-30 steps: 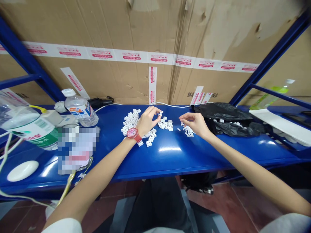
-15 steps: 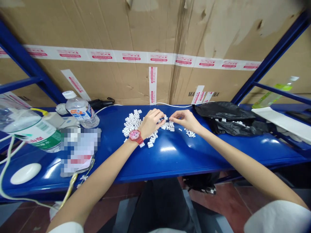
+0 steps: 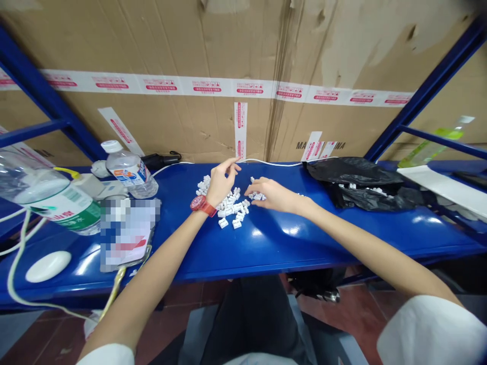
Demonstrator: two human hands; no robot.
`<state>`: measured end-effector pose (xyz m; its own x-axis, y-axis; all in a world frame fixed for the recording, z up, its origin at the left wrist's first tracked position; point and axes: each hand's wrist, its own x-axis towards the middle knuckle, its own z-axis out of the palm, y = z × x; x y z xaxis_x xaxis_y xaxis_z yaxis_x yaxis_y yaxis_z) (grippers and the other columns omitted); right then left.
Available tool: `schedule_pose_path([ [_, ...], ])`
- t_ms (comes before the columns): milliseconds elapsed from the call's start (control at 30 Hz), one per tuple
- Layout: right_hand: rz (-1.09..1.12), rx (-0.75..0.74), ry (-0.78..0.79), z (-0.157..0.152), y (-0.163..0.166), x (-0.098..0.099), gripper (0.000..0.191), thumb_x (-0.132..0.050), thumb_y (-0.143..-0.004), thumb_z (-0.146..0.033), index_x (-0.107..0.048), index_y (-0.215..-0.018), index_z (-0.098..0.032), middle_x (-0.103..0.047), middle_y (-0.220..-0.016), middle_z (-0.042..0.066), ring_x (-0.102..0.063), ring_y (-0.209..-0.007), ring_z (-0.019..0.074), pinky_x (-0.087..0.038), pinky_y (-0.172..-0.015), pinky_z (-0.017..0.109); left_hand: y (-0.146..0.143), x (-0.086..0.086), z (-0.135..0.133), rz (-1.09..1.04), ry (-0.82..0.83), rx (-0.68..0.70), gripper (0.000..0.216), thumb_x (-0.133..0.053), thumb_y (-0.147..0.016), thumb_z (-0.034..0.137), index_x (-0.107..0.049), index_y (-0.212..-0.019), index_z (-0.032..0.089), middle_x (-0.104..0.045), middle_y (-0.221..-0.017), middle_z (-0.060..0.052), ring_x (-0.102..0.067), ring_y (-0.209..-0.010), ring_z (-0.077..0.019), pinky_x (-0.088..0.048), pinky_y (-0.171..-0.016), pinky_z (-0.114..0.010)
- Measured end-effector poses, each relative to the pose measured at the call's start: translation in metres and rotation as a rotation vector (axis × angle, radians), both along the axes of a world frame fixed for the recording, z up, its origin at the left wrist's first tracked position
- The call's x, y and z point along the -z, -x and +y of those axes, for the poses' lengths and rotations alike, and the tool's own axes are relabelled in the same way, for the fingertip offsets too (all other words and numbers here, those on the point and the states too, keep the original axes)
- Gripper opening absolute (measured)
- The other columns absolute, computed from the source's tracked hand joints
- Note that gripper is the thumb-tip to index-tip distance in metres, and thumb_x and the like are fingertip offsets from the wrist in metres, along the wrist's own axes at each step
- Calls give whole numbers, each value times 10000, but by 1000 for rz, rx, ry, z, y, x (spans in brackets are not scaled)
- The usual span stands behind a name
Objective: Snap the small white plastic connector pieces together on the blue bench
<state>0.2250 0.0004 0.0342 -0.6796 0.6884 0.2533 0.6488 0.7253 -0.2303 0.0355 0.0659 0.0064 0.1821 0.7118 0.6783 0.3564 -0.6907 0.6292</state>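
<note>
My left hand (image 3: 223,178), with a red watch (image 3: 203,204) on its wrist, is raised over a heap of small white plastic pieces (image 3: 231,207). Its fingers point away from me, thumb apart, and nothing shows in them. To its right, my right hand (image 3: 274,194) reaches palm down over a smaller group of white pieces (image 3: 258,196), fingers curved and spread around them. I cannot make out anything held there. Part of each pile is covered by my hands.
On the blue table (image 3: 243,253), a black plastic bag (image 3: 353,177) with white pieces lies at right, near a white tray (image 3: 441,187). Water bottles (image 3: 127,172), a phone (image 3: 131,233), a white oval object (image 3: 48,266) and cables crowd the left. Cardboard (image 3: 171,40) stands behind.
My hands were close together at the small group, left fingers pinching a white piece. Now my left hand has moved left and opened, and my right has shifted left over the small group.
</note>
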Motion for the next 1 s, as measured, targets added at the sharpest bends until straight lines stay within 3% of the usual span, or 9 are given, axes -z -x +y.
schedule_pose_path([
  [100,-26,-97,33,9,18,11,136,-664,-859,-86,-737,-947,-160,-754,-961,77,-674,-918,218,-440,-1006,427,8,-3,1,16,-39,-14,309,-464,-931,105,-683,-1143,159,-750,-863,-23,-680,-735,-117,-536,-763,-250],
  [167,55,-93,56,13,16,15,86,-680,-858,-120,-738,-906,-162,-752,-926,68,-664,-848,196,-467,-936,387,7,-4,-2,23,-54,6,273,-482,-940,119,-687,-1116,159,-750,-874,-27,-683,-748,-119,-534,-763,-252],
  [300,496,117,176,19,-4,7,144,-722,-840,-300,-744,-865,-160,-744,-829,52,-622,-715,160,-472,-712,302,-4,-6,-15,45,-137,106,126,-613,-933,232,-684,-1006,157,-734,-907,-35,-672,-789,-128,-521,-719,-241],
  [400,822,250,333,20,-14,-3,225,-751,-790,-372,-758,-838,-152,-722,-762,38,-549,-619,121,-410,-600,272,-13,-5,-25,118,-241,180,234,-749,-853,265,-660,-1044,163,-707,-932,-28,-636,-778,-124,-515,-706,-246],
  [467,923,285,420,18,-16,-8,249,-781,-745,-383,-768,-836,-151,-709,-741,29,-485,-573,96,-363,-557,263,-18,-4,-30,127,-285,168,238,-766,-839,227,-648,-1037,165,-690,-945,-29,-618,-782,-121,-519,-725,-252],
  [600,971,297,473,7,-11,-11,302,-809,-693,-427,-770,-792,-144,-676,-677,19,-428,-550,84,-325,-533,264,-25,-3,-37,87,-309,69,94,-707,-873,158,-621,-910,171,-645,-869,-9,-609,-788,-127,-521,-755,-270],
  [800,1011,384,364,-6,-12,-5,349,-806,-684,-479,-765,-777,-145,-698,-700,42,-461,-561,97,-357,-533,270,-34,-2,-42,215,-360,60,59,-669,-896,142,-615,-917,156,-594,-819,-4,-599,-777,-149,-508,-735,-289],
  [933,997,497,278,-9,-44,2,360,-782,-698,-484,-764,-815,-144,-717,-736,56,-475,-550,102,-369,-522,270,-27,1,-35,223,-329,59,92,-690,-901,191,-621,-954,162,-606,-830,1,-601,-746,-135,-520,-732,-283],
  [1000,883,535,283,-14,-70,5,348,-782,-693,-474,-763,-809,-146,-734,-765,67,-533,-587,124,-412,-559,281,-21,5,-29,256,-313,51,92,-681,-912,204,-643,-982,158,-637,-884,-20,-620,-788,-143,-531,-765,-294],
])
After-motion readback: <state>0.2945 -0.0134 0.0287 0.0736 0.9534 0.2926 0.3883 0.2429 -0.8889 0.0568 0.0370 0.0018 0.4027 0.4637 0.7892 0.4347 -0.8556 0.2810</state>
